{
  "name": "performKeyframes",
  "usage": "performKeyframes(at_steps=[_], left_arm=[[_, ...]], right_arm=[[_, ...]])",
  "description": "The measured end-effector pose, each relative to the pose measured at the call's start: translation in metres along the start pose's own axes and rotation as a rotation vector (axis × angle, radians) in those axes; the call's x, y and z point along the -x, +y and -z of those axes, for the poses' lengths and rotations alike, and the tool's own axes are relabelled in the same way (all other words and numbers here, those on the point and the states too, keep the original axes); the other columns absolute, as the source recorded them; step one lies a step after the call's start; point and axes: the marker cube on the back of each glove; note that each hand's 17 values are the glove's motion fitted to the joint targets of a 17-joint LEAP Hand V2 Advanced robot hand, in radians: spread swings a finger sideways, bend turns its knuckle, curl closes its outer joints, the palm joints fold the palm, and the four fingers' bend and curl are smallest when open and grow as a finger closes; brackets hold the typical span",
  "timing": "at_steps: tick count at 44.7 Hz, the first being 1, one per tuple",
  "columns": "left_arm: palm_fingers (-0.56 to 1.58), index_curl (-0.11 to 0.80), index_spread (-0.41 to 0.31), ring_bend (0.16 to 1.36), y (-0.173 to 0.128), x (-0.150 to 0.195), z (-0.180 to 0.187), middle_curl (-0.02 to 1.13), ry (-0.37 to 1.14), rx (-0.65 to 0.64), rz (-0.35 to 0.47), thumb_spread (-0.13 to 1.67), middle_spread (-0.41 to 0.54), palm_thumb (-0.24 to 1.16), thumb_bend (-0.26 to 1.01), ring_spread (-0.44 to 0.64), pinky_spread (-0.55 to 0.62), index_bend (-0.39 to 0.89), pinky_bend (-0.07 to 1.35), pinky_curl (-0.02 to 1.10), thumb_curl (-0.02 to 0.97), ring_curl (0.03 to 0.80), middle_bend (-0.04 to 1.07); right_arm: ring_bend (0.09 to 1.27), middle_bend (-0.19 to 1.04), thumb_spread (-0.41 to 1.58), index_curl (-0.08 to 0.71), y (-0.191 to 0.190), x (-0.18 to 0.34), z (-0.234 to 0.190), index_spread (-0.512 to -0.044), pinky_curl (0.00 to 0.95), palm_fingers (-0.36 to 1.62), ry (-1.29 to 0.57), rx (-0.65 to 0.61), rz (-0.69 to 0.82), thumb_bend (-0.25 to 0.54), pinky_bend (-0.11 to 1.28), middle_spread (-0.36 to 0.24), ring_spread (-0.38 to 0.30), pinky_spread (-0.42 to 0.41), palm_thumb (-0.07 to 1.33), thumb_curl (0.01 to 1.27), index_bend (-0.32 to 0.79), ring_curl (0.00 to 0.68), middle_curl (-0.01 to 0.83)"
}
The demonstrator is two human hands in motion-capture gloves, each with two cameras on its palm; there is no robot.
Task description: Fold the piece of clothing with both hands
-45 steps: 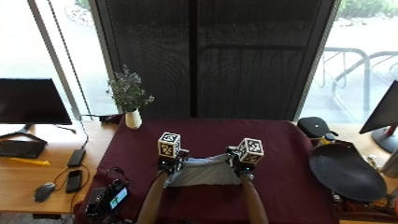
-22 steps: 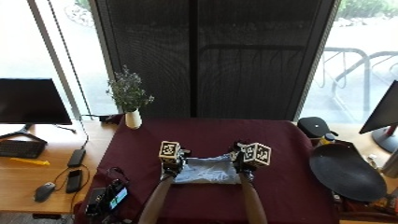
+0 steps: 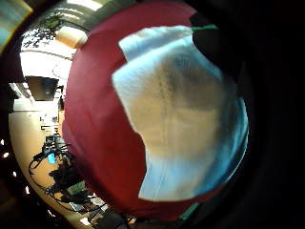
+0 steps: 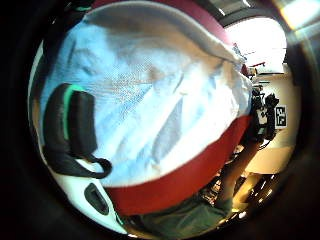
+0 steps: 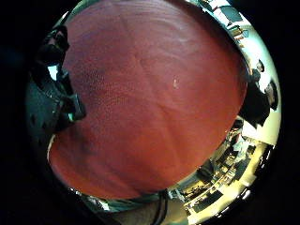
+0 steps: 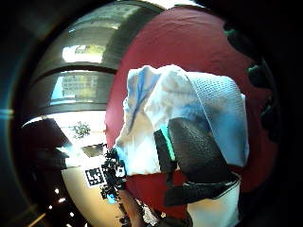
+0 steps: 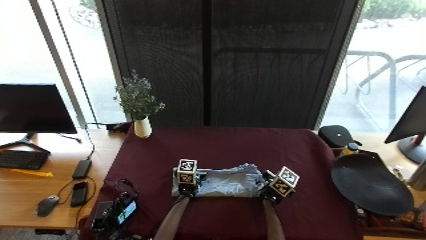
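Folded light-blue garment (image 7: 218, 182) lying on the maroon tablecloth (image 7: 226, 150) between both hands, left hand (image 7: 187, 180) at one end, right hand (image 7: 274, 189) at the other, outside view hiding the fingers, thumb-side palm views showing each thumb curled over the cloth's edge, white vase (image 7: 142, 128) at the table's far corner

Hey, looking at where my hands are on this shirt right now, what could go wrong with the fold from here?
1. The light blue shirt lies bunched and wrinkled on the dark red tablecloth, so creases may get pressed into the fold.
2. Your left hand and right hand sit at opposite ends; uneven moves could skew the edges.
3. The shirt might drag the tablecloth along, and a vase of flowers stands at its far corner.
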Motion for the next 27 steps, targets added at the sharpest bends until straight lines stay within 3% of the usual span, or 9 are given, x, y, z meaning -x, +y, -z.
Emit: performKeyframes(at_steps=[6, 9, 11, 12, 13, 18, 20, 23, 27], left_arm=[[0.4, 0.331, -0.101, 0.5, 0.018, -0.008, -0.017, 0.43, 0.083, 0.137, 0.022, 1.45, -0.035, 0.46, -0.02, 0.09, 0.22, 0.14, 0.46, 0.37, 0.249, 0.344, 0.2], [0.38, 0.332, -0.098, 0.5, 0.018, -0.004, -0.021, 0.42, 0.09, 0.113, 0.034, 1.45, -0.018, 0.31, -0.07, 0.11, 0.23, 0.14, 0.47, 0.37, 0.209, 0.341, 0.17], [0.37, 0.335, -0.097, 0.5, 0.012, -0.001, -0.022, 0.42, 0.08, 0.064, 0.029, 1.45, -0.01, 0.25, -0.06, 0.13, 0.23, 0.15, 0.47, 0.38, 0.193, 0.34, 0.17], [0.37, 0.337, -0.096, 0.5, 0.01, 0.0, -0.023, 0.41, 0.078, 0.051, 0.024, 1.45, -0.007, 0.22, -0.06, 0.14, 0.23, 0.15, 0.47, 0.38, 0.185, 0.339, 0.17], [0.37, 0.344, -0.098, 0.5, 0.01, -0.001, -0.023, 0.41, 0.08, 0.05, 0.018, 1.44, -0.004, 0.18, -0.06, 0.14, 0.24, 0.17, 0.46, 0.38, 0.178, 0.337, 0.17], [0.36, 0.354, -0.1, 0.5, 0.018, -0.005, -0.022, 0.4, 0.109, 0.123, 0.02, 1.42, 0.007, 0.11, -0.03, 0.16, 0.25, 0.17, 0.45, 0.38, 0.165, 0.336, 0.17], [0.36, 0.358, -0.101, 0.5, 0.018, -0.004, -0.023, 0.4, 0.108, 0.131, 0.022, 1.42, 0.009, 0.09, -0.03, 0.17, 0.25, 0.17, 0.44, 0.38, 0.163, 0.336, 0.18], [0.35, 0.364, -0.103, 0.5, 0.012, -0.003, -0.024, 0.4, 0.094, 0.131, 0.013, 1.42, 0.012, 0.07, -0.02, 0.18, 0.26, 0.17, 0.44, 0.38, 0.162, 0.336, 0.17], [0.34, 0.374, -0.104, 0.49, 0.019, -0.006, -0.014, 0.39, 0.094, 0.258, -0.008, 1.41, 0.015, 0.05, -0.01, 0.19, 0.27, 0.18, 0.44, 0.38, 0.163, 0.334, 0.17]], right_arm=[[0.9, 0.21, 1.22, 0.032, -0.005, 0.003, -0.008, -0.265, 0.439, 0.89, 0.118, -0.045, -0.094, -0.034, 0.78, -0.088, -0.133, -0.114, 0.48, 0.33, -0.02, 0.47, 0.43], [0.91, 0.2, 1.22, 0.026, -0.008, 0.011, -0.008, -0.254, 0.445, 0.89, 0.123, -0.105, -0.068, -0.023, 0.8, -0.093, -0.136, -0.127, 0.48, 0.33, -0.01, 0.473, 0.43], [0.89, 0.2, 1.22, 0.034, -0.01, 0.018, -0.007, -0.249, 0.446, 0.91, 0.107, -0.127, -0.025, 0.018, 0.79, -0.086, -0.139, -0.141, 0.56, 0.35, 0.02, 0.471, 0.432], [0.91, 0.2, 1.21, 0.023, -0.011, 0.021, -0.007, -0.249, 0.449, 0.89, 0.101, -0.13, -0.004, -0.027, 0.8, -0.094, -0.137, -0.138, 0.49, 0.33, -0.01, 0.475, 0.431], [0.89, 0.21, 1.22, 0.037, -0.011, 0.024, -0.008, -0.253, 0.447, 0.92, 0.097, -0.133, 0.016, 0.047, 0.79, -0.086, -0.145, -0.145, 0.62, 0.36, 0.03, 0.471, 0.436], [0.85, 0.18, 1.21, 0.071, -0.013, 0.024, -0.007, -0.274, 0.429, 1.03, 0.106, -0.16, 0.023, 0.095, 0.77, -0.073, -0.176, -0.196, 0.75, 0.39, 0.1, 0.454, 0.427], [0.83, 0.14, 1.19, 0.119, -0.013, 0.018, -0.004, -0.261, 0.419, 1.16, 0.13, -0.203, -0.007, 0.126, 0.74, -0.097, -0.2, -0.235, 0.83, 0.4, 0.21, 0.449, 0.414], [0.81, 0.17, 1.15, 0.158, -0.011, 0.016, -0.002, -0.258, 0.418, 1.2, 0.108, -0.229, -0.011, 0.131, 0.72, -0.115, -0.214, -0.268, 0.89, 0.42, 0.2, 0.452, 0.415], [0.79, 0.17, 1.1, 0.195, -0.028, 0.031, 0.0, -0.257, 0.415, 1.21, -0.09, -0.309, 0.098, 0.122, 0.72, -0.122, -0.226, -0.293, 0.94, 0.44, 0.17, 0.452, 0.412]])
